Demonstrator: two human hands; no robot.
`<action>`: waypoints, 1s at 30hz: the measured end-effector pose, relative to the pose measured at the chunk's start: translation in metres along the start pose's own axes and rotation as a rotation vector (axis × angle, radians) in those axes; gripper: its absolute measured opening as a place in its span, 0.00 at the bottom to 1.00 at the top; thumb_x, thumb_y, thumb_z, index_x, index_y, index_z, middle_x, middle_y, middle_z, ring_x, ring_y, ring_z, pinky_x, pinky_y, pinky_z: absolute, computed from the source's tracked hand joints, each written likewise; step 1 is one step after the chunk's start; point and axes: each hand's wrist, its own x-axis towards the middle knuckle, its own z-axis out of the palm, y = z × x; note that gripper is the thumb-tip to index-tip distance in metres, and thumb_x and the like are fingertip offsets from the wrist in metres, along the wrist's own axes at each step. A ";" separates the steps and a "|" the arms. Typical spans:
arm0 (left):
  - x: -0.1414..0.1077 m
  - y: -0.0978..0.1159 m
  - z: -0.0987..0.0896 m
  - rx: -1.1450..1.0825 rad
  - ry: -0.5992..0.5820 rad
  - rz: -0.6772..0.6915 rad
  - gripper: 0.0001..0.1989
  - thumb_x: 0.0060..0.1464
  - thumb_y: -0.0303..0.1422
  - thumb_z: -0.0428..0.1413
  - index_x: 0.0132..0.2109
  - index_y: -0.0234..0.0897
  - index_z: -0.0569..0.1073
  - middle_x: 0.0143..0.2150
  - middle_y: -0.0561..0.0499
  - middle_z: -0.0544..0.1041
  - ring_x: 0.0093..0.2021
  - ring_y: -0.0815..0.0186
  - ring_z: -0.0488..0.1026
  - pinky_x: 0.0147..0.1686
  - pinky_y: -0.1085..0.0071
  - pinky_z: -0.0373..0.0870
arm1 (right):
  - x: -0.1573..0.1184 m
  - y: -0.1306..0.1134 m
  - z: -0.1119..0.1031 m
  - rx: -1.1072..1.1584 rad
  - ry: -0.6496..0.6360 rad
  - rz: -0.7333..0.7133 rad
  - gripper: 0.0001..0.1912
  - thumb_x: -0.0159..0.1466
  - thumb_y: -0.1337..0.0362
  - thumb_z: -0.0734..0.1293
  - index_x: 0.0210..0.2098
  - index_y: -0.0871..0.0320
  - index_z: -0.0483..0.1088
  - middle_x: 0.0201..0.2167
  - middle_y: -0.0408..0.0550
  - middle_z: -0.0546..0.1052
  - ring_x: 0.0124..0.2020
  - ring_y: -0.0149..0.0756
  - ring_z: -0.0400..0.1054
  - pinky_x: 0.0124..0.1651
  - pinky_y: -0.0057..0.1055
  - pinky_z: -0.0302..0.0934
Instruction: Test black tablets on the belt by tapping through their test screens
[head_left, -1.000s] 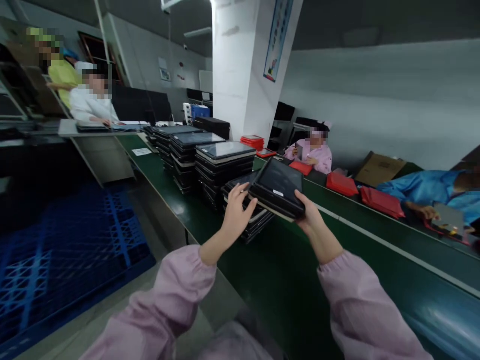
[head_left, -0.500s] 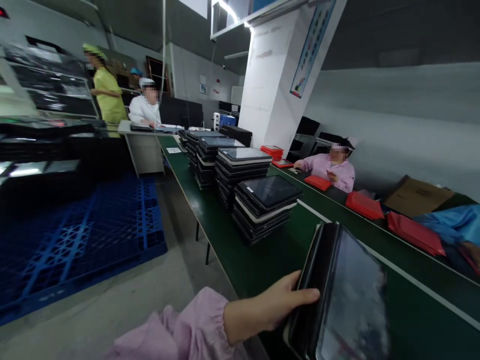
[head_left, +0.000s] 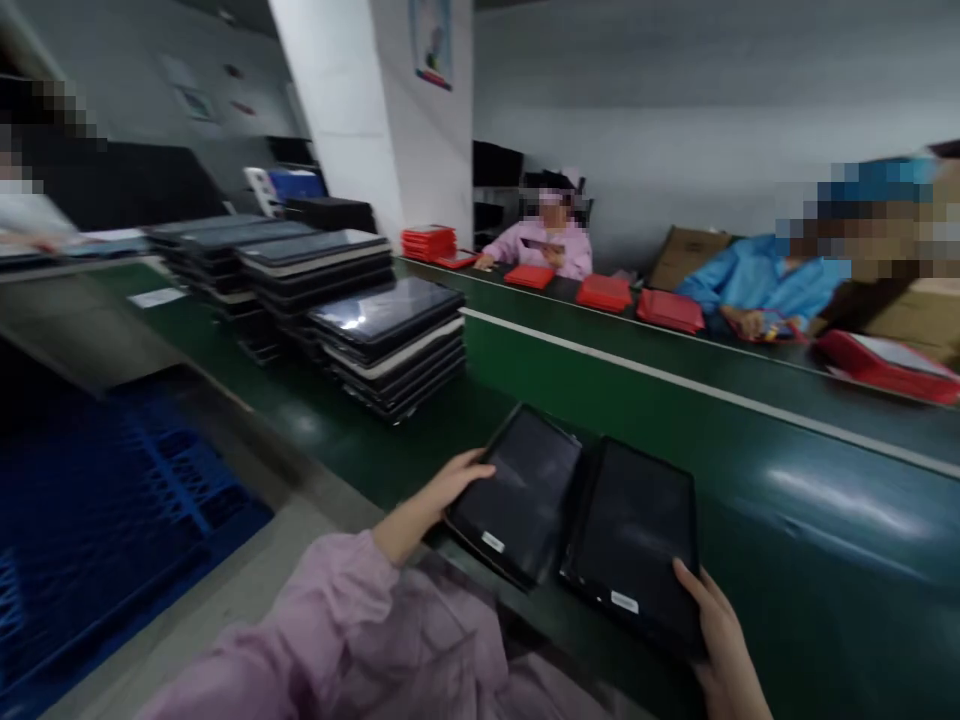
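Observation:
Two dark flat tablets with glossy screens and small white labels are side by side just above or on the green table. My left hand [head_left: 457, 487] grips the outer edge of the left tablet [head_left: 525, 490], thumb over its face. Around the right edge of the right tablet [head_left: 637, 530] my right hand [head_left: 712, 620] is closed, thumb on its screen. Whether each is a single tablet or a small pile I cannot tell. Beyond them, to the left, stands a stack of similar tablets [head_left: 394, 350], one of them with a pale edge.
More tablet stacks [head_left: 322, 265] line the green table [head_left: 525, 365] farther back. Several red pouches [head_left: 604, 292] lie along the far side, where a co-worker in pink [head_left: 577, 245] and one in blue [head_left: 780, 275] sit. A blue pallet [head_left: 150, 500] lies on the floor at left.
The view has turned right and down. The tablets held tilted in my left hand are now lower and flatter, as two side by side. My right hand has come into view on the right one.

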 end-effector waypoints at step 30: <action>0.116 -0.006 0.105 1.278 -0.182 0.850 0.29 0.62 0.36 0.48 0.62 0.22 0.77 0.53 0.28 0.83 0.55 0.41 0.79 0.59 0.45 0.75 | 0.061 -0.006 0.008 -0.292 0.477 -0.004 0.32 0.57 0.37 0.73 0.50 0.54 0.83 0.41 0.51 0.81 0.36 0.41 0.74 0.40 0.40 0.75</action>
